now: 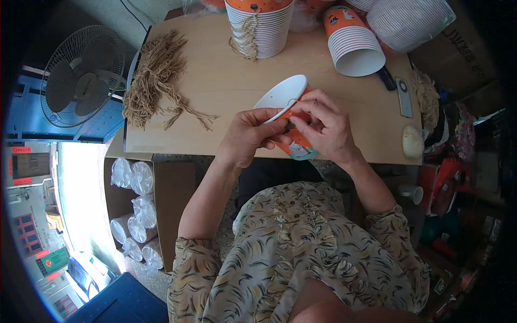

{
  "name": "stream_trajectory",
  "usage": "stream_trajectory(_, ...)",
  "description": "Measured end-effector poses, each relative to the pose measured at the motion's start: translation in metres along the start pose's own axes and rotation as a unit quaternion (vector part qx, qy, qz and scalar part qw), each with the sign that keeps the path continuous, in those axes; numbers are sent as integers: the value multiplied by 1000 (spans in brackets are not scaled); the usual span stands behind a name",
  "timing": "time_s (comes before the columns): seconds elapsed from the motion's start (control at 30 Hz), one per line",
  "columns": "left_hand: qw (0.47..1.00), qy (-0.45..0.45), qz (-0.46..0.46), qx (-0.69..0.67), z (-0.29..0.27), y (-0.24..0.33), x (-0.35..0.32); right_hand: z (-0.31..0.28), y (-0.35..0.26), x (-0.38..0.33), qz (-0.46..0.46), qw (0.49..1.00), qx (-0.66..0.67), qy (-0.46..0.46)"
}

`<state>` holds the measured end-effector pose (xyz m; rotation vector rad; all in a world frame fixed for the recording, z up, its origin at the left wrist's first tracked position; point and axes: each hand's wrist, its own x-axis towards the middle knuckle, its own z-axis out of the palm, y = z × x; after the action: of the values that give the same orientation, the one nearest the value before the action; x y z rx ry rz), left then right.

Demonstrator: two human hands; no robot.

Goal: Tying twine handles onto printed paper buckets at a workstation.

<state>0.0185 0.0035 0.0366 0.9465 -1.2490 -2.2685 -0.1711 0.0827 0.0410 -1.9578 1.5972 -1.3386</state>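
Note:
Both my hands hold one orange paper cup [298,144] with a white inside, tilted with its mouth toward the upper left, just above the near edge of the wooden table [226,75]. My left hand [249,134] pinches the cup's rim. My right hand [323,126] wraps around the cup's outer wall, fingers at the rim, where a thin tan cord shows. A pile of tan twine pieces [153,81] lies on the table to the left.
Stacks of orange paper cups stand and lie at the table's far edge [258,27] [353,43] [409,19]. A dark remote-like object [403,97] and a pale lump [412,142] lie at right. A fan [81,75] stands left; a cardboard box of wrapped rolls [137,215] sits below.

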Motion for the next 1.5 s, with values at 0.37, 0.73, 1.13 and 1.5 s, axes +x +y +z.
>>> stream_trajectory(0.37, 999, 18, 31, 21, 3, -9, 1, 11, 8, -4, -33, 998, -54, 20)
stream_trajectory(0.73, 956, 136, 181, 185, 13, -14, 4, 5, 13, -12, 103, 982, 156, 0)
stream_trajectory(1.13, 918, 170, 192, 303, -6, -34, 12, -29, 39, -28, 262, 851, 435, -132)
stream_trajectory(1.5, 894, -49, 108, 431, 29, 29, 31, -54, 33, -14, 213, 894, 354, -172)
